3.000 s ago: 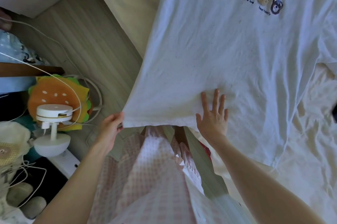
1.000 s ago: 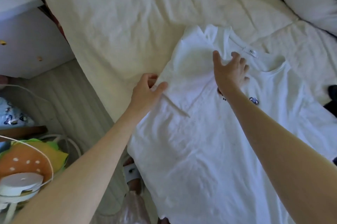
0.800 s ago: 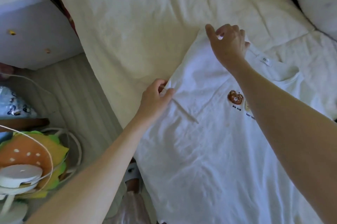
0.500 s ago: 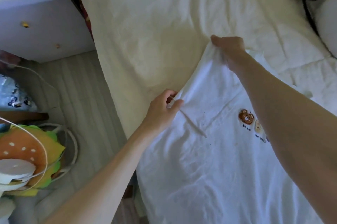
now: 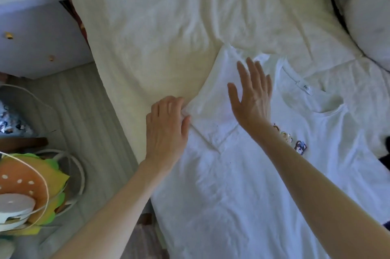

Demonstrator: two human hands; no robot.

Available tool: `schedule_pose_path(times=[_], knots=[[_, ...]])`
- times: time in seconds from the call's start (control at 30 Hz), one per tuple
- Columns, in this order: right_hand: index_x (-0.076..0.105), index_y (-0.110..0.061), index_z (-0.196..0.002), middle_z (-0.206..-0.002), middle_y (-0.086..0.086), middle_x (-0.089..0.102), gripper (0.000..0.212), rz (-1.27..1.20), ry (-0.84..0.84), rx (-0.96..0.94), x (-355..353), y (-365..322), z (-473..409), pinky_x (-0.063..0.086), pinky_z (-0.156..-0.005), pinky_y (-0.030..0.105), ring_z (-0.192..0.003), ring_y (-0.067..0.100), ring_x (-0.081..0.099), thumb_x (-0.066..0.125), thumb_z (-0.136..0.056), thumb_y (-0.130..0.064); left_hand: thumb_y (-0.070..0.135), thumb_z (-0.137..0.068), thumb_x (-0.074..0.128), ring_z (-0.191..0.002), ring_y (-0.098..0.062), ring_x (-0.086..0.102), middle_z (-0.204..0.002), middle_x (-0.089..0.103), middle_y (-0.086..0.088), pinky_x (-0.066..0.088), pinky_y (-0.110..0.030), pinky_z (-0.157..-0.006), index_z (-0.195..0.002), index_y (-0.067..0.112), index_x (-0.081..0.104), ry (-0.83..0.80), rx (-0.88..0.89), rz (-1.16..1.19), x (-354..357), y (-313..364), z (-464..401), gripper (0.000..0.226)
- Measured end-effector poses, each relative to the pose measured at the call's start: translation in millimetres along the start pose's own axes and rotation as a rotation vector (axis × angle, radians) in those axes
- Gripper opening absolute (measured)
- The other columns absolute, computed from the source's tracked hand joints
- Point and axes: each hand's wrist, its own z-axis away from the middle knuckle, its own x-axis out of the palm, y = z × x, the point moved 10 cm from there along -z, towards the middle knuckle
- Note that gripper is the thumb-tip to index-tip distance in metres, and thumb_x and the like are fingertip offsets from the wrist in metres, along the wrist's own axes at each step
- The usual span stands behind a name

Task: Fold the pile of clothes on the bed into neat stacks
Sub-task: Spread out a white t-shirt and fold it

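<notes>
- Shirt: white tee spread face-up on the bed, collar toward 1 o'clock, hem toward 6 o'clock; its long axis runs roughly from 6 to 1 o'clock. Small printed figures sit on the chest.
- Sleeve: the sleeve at the 10 o'clock side is folded inward over the chest, leaving a straight crease that runs from the left hand toward 5 o'clock.
- Left hand: lies at the outer edge of the sleeve fold, at 9 o'clock from the sleeve. A small tuck of cloth shows between thumb and fingers, so it appears to pinch the edge; the fingertips are curled under, and the grip cannot be told exactly.
- Right hand: fingers straight and spread, pointing to 12 o'clock, palm down over the folded sleeve. Whether it presses the cloth or hovers just above it cannot be told.
- Key relation: the folded panel lies directly under the right palm and at 3 o'clock from the left fingers; the left hand is nearer the outer edge. Judged next step: smooth the fold, then bring the side panel inward along the long axis.
- Containers: none hold clothes; no finished stack is visible.
- Surroundings: pillow at 2 o'clock; burger cushion on the floor at 8 o'clock.
</notes>
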Motion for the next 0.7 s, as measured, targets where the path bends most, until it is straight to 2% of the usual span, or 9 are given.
schedule_pose_path(times=[0.07, 0.17, 0.23, 0.3, 0.4, 0.47, 0.53, 0.63, 0.7], knots=[[0.026, -0.018, -0.148, -0.157, 0.007, 0.017, 0.052, 0.087, -0.155, -0.076, 24, 3, 27, 0.002, -0.116, 0.049, -0.146, 0.025, 0.010, 0.037, -0.100, -0.035, 0.022, -0.091, 0.054, -0.128, -0.036, 0.042, -0.139, 0.045, -0.014, 0.039, -0.047, -0.099, -0.134, 0.012, 0.047, -0.008, 0.188, -0.121, 7, 29, 8, 0.045], [0.013, -0.027, -0.151, -0.159, 0.000, 0.002, 0.054, 0.125, -0.280, 0.120, 39, 46, 44, -0.004, -0.116, 0.049, -0.147, 0.020, -0.002, 0.028, -0.101, -0.041, 0.025, -0.086, 0.061, -0.136, -0.039, 0.032, -0.149, 0.035, -0.015, 0.030, -0.056, -0.107, -0.138, 0.014, 0.047, -0.169, 0.410, -0.223, 41, 63, 31, 0.055], [0.010, -0.030, -0.150, -0.159, -0.002, 0.000, 0.053, 0.132, -0.306, 0.195, 37, 70, 56, -0.006, -0.115, 0.049, -0.146, 0.019, -0.003, 0.025, -0.101, -0.042, 0.029, -0.083, 0.067, -0.137, -0.042, 0.028, -0.149, 0.034, -0.014, 0.024, -0.061, -0.108, -0.138, 0.014, 0.046, -0.284, 0.425, -0.311, 62, 68, 42, 0.061], [0.013, -0.029, -0.150, -0.159, 0.000, 0.004, 0.053, 0.118, -0.305, 0.230, 28, 87, 76, -0.005, -0.115, 0.049, -0.146, 0.020, 0.000, 0.027, -0.101, -0.041, 0.035, -0.088, 0.059, -0.141, -0.042, 0.012, -0.155, 0.020, -0.012, 0.008, -0.060, -0.112, -0.145, 0.017, 0.033, -0.349, 0.384, -0.377, 72, 66, 45, 0.065], [0.029, -0.019, -0.147, -0.157, 0.005, 0.019, 0.050, 0.016, -0.196, 0.383, 0, 125, 121, 0.002, -0.115, 0.046, -0.146, 0.023, 0.010, 0.038, -0.100, -0.034, 0.043, -0.094, 0.045, -0.143, -0.037, -0.007, -0.158, 0.003, -0.010, -0.015, -0.056, -0.109, -0.150, 0.022, 0.019, -0.388, 0.398, -0.379, 82, 78, 51, 0.065], [0.043, -0.010, -0.139, -0.149, 0.012, 0.035, 0.045, -0.062, -0.082, 0.503, -23, 155, 162, 0.014, -0.113, 0.048, -0.141, 0.029, 0.025, 0.049, -0.097, -0.024, 0.040, -0.089, 0.057, -0.143, -0.040, 0.008, -0.155, 0.017, -0.014, -0.007, -0.060, -0.107, -0.145, 0.017, 0.035, -0.422, 0.462, -0.360, 89, 99, 65, 0.064], [0.052, -0.002, -0.129, -0.136, 0.019, 0.049, 0.039, -0.086, 0.033, 0.579, -44, 184, 204, 0.030, -0.106, 0.049, -0.129, 0.036, 0.042, 0.056, -0.092, -0.013, 0.039, -0.088, 0.059, -0.142, -0.040, 0.010, -0.155, 0.019, -0.013, -0.004, -0.062, -0.107, -0.143, 0.017, 0.038, -0.451, 0.516, -0.362, 102, 121, 84, 0.063], [0.058, 0.001, -0.118, -0.117, 0.022, 0.057, 0.030, -0.133, 0.126, 0.783, -63, 239, 271, 0.040, -0.093, 0.043, -0.109, 0.039, 0.054, 0.057, -0.091, -0.010, 0.043, -0.094, 0.048, -0.141, -0.036, -0.017, -0.158, -0.002, -0.009, -0.018, -0.058, -0.105, -0.150, 0.024, 0.020, -0.538, 0.541, -0.384, 141, 147, 115, 0.066], [0.060, -0.002, -0.107, -0.103, 0.018, 0.060, 0.027, -0.237, 0.159, 1.067, -66, 285, 320, 0.041, -0.083, 0.038, -0.098, 0.035, 0.056, 0.054, -0.092, -0.024, 0.048, -0.096, 0.038, -0.132, -0.030, -0.035, -0.157, -0.017, -0.006, -0.024, -0.056, -0.103, -0.151, 0.028, 0.005, -0.597, 0.554, -0.417, 169, 164, 135, 0.068]])
